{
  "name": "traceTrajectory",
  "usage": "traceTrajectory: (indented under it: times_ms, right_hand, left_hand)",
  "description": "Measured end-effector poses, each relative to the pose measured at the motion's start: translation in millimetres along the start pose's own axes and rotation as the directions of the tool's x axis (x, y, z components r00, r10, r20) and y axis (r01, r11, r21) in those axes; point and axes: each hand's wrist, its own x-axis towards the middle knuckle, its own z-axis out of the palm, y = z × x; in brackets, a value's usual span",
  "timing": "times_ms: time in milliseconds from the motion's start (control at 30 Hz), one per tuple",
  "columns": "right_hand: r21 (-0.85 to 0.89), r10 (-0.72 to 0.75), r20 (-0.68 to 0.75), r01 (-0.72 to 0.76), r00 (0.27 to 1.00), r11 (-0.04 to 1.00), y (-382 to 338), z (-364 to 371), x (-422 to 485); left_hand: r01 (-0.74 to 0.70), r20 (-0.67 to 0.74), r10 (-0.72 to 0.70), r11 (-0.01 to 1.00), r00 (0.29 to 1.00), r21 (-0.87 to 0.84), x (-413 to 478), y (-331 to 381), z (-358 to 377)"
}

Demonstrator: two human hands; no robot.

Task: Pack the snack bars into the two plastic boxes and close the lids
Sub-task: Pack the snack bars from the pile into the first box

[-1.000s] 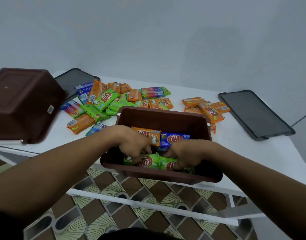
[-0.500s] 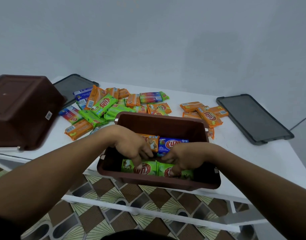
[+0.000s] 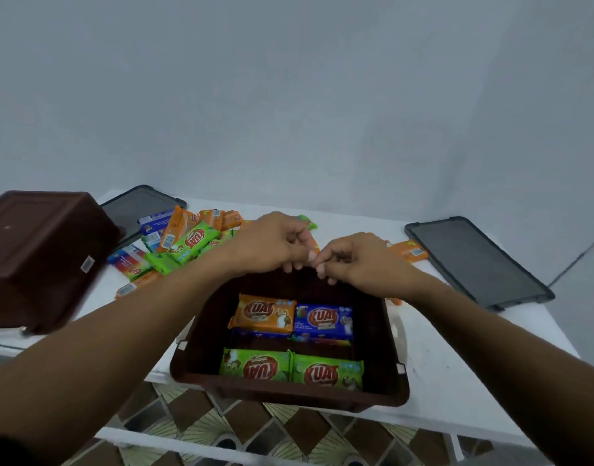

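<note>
An open brown plastic box (image 3: 394, 334) sits at the near edge of the white table. Inside lie an orange bar (image 3: 265, 314) and a blue bar (image 3: 324, 319) at the back, and two green bars (image 3: 255, 364) (image 3: 327, 373) along the front wall. My left hand (image 3: 275, 243) and my right hand (image 3: 356, 260) hover side by side over the box's far rim, fingers loosely curled, with nothing visible in them. Behind them a pile of loose snack bars (image 3: 188, 243) spreads to the left, and more orange bars (image 3: 408, 250) lie to the right.
A second brown box (image 3: 43, 250) lies upside down at the left table edge. One dark grey lid (image 3: 137, 206) lies behind the pile at the back left, another lid (image 3: 473, 260) at the right. Patterned floor tiles (image 3: 241, 428) show below the table's front edge.
Both hands have left the green bars at the box's front and risen to its far rim. The two green bars now lie flat inside.
</note>
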Motion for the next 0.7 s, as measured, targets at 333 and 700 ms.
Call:
traceTrajectory:
  times_ms: [333,700]
  right_hand:
    - [0.012,0.172,-0.333,-0.178,0.927,0.984,56.1,-64.3,13.0]
    - [-0.136,0.333,-0.359,-0.402,0.872,0.906,145.7,-80.3,31.2]
  left_hand:
    - [-0.013,-0.098,0.008,0.998,0.995,-0.057,58.7,28.7,3.5]
    - [0.155,0.006,-0.156,0.98,0.988,-0.128,166.5,28.8,62.4]
